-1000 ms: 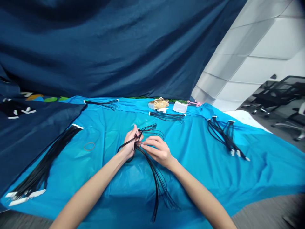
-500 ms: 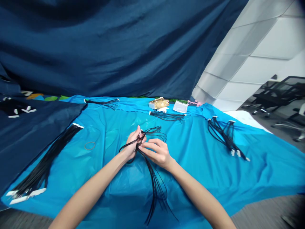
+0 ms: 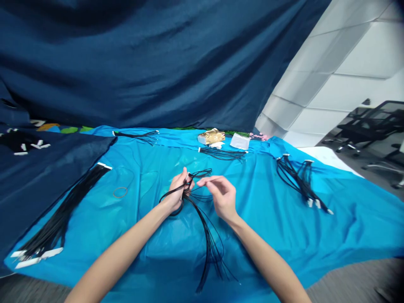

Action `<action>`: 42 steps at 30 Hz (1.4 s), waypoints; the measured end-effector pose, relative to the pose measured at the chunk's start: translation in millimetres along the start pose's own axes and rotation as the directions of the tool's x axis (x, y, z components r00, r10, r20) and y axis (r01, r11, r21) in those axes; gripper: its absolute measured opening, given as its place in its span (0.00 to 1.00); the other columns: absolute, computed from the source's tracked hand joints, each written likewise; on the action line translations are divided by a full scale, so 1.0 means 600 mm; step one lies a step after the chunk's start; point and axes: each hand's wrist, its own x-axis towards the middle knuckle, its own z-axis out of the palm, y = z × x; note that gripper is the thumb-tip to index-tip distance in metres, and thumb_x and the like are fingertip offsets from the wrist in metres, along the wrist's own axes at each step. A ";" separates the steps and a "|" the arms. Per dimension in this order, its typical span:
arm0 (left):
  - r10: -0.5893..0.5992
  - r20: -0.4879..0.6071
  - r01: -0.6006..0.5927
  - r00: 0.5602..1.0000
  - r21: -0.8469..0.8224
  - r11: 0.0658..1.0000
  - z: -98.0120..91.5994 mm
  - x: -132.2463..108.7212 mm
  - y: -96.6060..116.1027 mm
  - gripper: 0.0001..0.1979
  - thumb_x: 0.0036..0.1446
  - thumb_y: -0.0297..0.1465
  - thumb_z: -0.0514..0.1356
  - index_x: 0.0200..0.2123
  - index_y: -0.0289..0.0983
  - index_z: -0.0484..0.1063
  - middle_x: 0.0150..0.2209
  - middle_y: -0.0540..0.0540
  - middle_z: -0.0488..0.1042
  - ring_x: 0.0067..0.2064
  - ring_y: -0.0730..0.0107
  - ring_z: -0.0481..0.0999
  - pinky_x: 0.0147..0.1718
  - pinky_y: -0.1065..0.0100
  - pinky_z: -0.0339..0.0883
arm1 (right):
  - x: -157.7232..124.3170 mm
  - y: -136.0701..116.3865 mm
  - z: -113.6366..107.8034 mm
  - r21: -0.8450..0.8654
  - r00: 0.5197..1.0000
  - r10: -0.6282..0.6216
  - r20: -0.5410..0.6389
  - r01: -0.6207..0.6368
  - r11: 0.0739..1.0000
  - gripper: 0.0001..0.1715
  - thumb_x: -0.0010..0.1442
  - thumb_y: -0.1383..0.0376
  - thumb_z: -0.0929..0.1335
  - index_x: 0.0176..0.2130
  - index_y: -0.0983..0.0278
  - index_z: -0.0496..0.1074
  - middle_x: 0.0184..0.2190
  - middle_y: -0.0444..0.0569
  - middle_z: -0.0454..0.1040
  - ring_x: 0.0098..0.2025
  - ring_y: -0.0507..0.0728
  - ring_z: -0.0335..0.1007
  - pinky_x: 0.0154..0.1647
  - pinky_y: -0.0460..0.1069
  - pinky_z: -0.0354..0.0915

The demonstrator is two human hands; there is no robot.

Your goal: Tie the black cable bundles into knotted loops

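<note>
My left hand is closed around a bundle of thin black wires near its looped upper end, just above the bright blue cloth. The loose wire ends trail down toward me and fan out. My right hand hovers just right of the left, its thumb and forefinger pinched on a black wire loop that runs back to the bundle.
Other black wire bundles lie around: a long one with white tags at left, one at right, two at the back. A rubber band, a gold packet and a clear bag also lie on the cloth. Dark blue fabric hangs behind.
My right hand has lifted off the bundle and moved right and up, drawing a wire loop out. The left hand stays put on the bundle.
</note>
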 end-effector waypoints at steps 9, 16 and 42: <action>0.247 -0.146 -0.205 0.958 0.255 0.945 -0.011 0.010 -0.025 0.28 0.52 0.54 0.46 0.17 0.36 0.57 0.15 0.50 0.62 0.18 0.77 0.56 0.18 0.72 0.48 | 0.011 0.000 -0.027 -0.319 0.940 -0.196 -0.278 0.102 0.942 0.09 0.56 0.67 0.67 0.38 0.58 0.74 0.27 0.43 0.68 0.23 0.46 0.60 0.20 0.43 0.58; 0.362 -0.194 -0.306 0.912 0.267 0.914 -0.011 0.005 -0.026 0.26 0.55 0.52 0.45 0.18 0.37 0.58 0.15 0.51 0.62 0.19 0.76 0.57 0.20 0.71 0.50 | -0.009 -0.003 0.004 -0.594 0.960 -0.280 0.026 0.240 0.768 0.05 0.53 0.70 0.67 0.26 0.65 0.71 0.20 0.43 0.67 0.24 0.48 0.59 0.25 0.46 0.58; 0.412 -0.235 -0.314 0.880 0.363 0.877 -0.008 -0.004 -0.028 0.25 0.57 0.49 0.44 0.18 0.37 0.58 0.16 0.50 0.63 0.20 0.74 0.60 0.22 0.71 0.53 | -0.013 -0.005 0.011 -0.526 0.990 -0.138 -0.029 0.102 0.845 0.06 0.54 0.69 0.67 0.25 0.65 0.70 0.21 0.42 0.66 0.25 0.49 0.59 0.29 0.47 0.58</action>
